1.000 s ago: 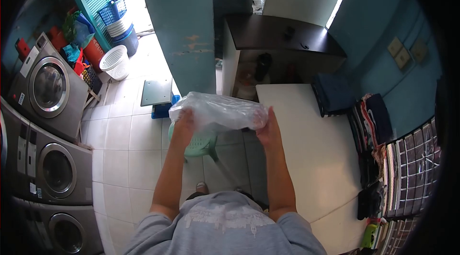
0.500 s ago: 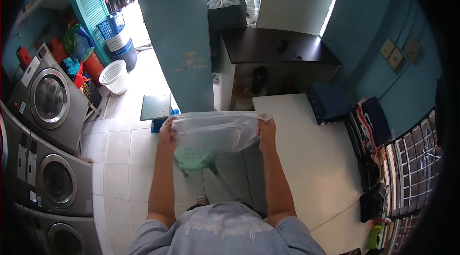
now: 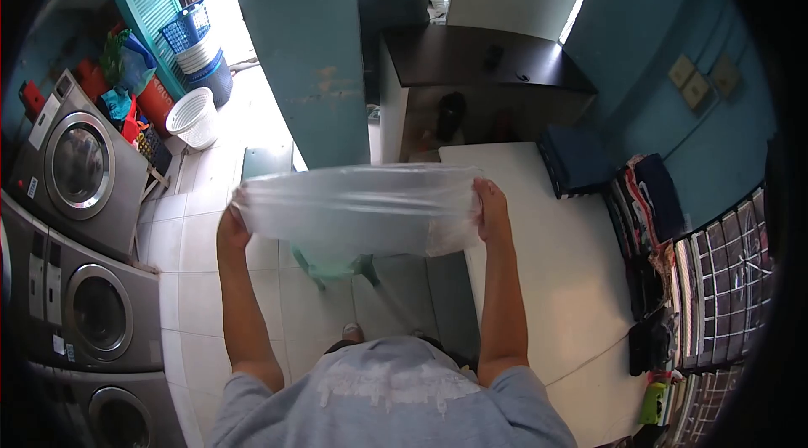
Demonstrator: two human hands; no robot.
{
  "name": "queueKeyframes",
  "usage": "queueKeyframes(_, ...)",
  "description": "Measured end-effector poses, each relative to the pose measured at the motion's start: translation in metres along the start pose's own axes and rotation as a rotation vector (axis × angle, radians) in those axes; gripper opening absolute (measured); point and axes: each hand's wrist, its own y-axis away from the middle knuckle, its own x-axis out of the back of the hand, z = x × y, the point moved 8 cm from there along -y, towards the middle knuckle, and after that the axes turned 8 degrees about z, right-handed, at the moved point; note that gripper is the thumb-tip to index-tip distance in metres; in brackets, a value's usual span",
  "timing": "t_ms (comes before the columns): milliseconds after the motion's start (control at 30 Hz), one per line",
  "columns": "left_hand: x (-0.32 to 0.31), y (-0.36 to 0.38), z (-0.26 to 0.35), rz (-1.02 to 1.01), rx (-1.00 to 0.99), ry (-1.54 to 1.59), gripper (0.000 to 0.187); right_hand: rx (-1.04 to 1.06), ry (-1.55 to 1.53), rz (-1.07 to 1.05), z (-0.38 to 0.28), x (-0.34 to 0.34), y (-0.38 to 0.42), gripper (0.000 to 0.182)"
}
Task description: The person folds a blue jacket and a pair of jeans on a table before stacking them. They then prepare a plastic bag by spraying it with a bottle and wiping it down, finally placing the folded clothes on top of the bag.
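A clear plastic bag point(image 3: 362, 208) is stretched out wide in front of the body, over the floor and a green plastic stool point(image 3: 337, 265). My left hand point(image 3: 235, 223) is closed on the bag's left end. Its right end is gripped by my right hand point(image 3: 491, 211), beside the edge of the white table point(image 3: 555, 280). Through the film, part of the stool shows faintly.
Grey front-loading washers point(image 3: 97, 309) line the left. A white basket point(image 3: 194, 118) stands behind them. Ahead are a blue pillar point(image 3: 307, 53) and a dark-topped counter point(image 3: 480, 57). Folded clothes point(image 3: 652, 204) and a dark blue stack point(image 3: 576, 158) lie on the right.
My hands have moved apart, the left one farther out to the left, and the bag is now stretched wider. The view has shifted slightly.
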Motion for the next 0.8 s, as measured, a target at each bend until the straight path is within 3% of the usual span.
queueKeyframes(67, -0.009, -0.004, 0.024, -0.177, -0.032, 0.289, 0.030, -0.049, -0.146, -0.146, -0.010, -0.018, 0.005, 0.021)
queueKeyframes(133, -0.052, 0.024, 0.043, -0.271, -0.309, -0.075, 0.026, -0.035, -0.252, -0.264, -0.059, -0.044, 0.025, 0.025)
queueKeyframes(167, -0.047, 0.019, 0.046, -0.177, -0.302, 0.066, 0.022, 0.004, -0.260, -0.268, -0.073, -0.047, 0.019, 0.030)
queueKeyframes(267, -0.147, 0.063, 0.034, -0.680, -0.200, 0.308, 0.023, 0.145, -0.140, -0.125, -0.142, -0.038, 0.012, 0.043)
queueKeyframes(333, -0.157, 0.069, -0.008, -0.653, -0.162, 0.263, 0.025, 0.290, -0.117, -0.482, -0.205, -0.015, 0.028, 0.049)
queueKeyframes(400, -0.145, 0.066, -0.080, -0.530, -0.076, 0.091, 0.027, 0.486, -0.185, -0.158, -0.250, 0.039, 0.048, 0.054)
queueKeyframes(467, -0.114, 0.072, -0.184, -0.400, 0.137, -0.213, 0.030, 0.395, -0.403, -0.595, -0.253, 0.103, 0.061, 0.052)
queueKeyframes(500, -0.102, 0.084, -0.236, -0.387, 0.261, -0.347, 0.031, 0.409, -0.378, -0.110, -0.245, 0.143, 0.064, 0.050)
queueKeyframes(567, -0.086, 0.124, -0.330, -0.437, 0.490, -0.554, 0.034, 0.468, -0.180, 0.091, -0.207, 0.250, 0.074, 0.044)
queueKeyframes(700, -0.106, 0.169, -0.418, -0.560, 0.668, -0.636, 0.041, 0.005, 0.277, 0.088, -0.126, 0.334, 0.100, 0.026)
queueKeyframes(800, -0.130, 0.161, -0.428, -0.554, 0.686, -0.558, 0.046, -0.168, 0.250, 0.219, -0.092, 0.407, 0.130, 0.018)
